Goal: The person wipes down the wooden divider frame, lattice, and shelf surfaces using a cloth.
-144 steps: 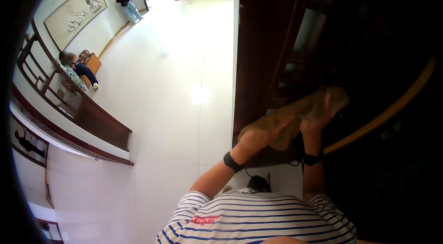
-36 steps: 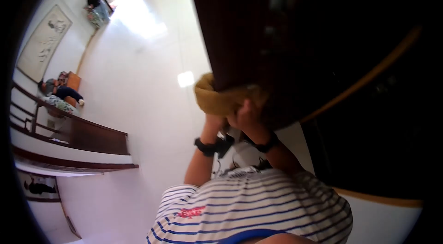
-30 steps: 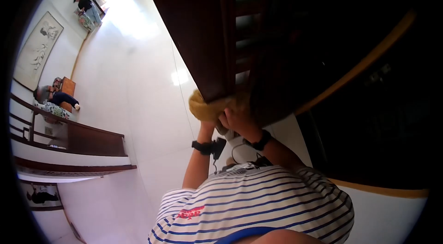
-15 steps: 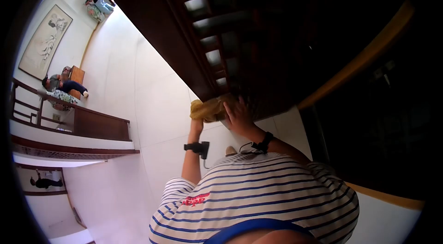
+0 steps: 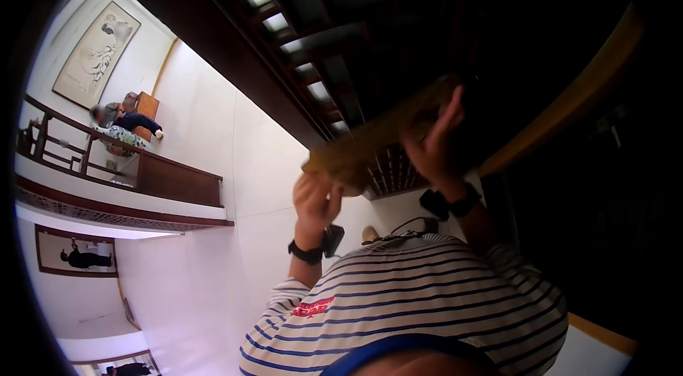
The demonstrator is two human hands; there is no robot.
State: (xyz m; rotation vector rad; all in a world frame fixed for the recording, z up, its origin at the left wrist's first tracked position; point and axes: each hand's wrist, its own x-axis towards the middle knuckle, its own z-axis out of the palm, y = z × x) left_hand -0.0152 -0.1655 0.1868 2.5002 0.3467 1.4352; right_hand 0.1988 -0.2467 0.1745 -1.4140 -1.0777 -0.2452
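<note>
A yellow-brown cloth (image 5: 348,160) stretches diagonally up to the right in front of a dark wooden lattice panel (image 5: 284,84). My left hand (image 5: 314,199) is closed on its lower left end, fingers bunched around the fabric. Near the upper right end is my right hand (image 5: 435,145), its thumb and fingers stretched apart in a V against the cloth. Shadow and blur hide how the cloth meets the right fingers. Both wrists carry black straps with small devices.
To the left runs a dark wooden railing (image 5: 178,184). A person sits on a wooden seat (image 5: 147,109) under a framed painting (image 5: 98,56). Another dark-clothed person (image 5: 85,258) stands farther off. A yellow-brown strip (image 5: 562,106) curves through the shadow on the right.
The cloth, bunched between my hands before, is now spread out longer. My right hand has moved up and right, away from the left hand. The view has shifted slightly.
</note>
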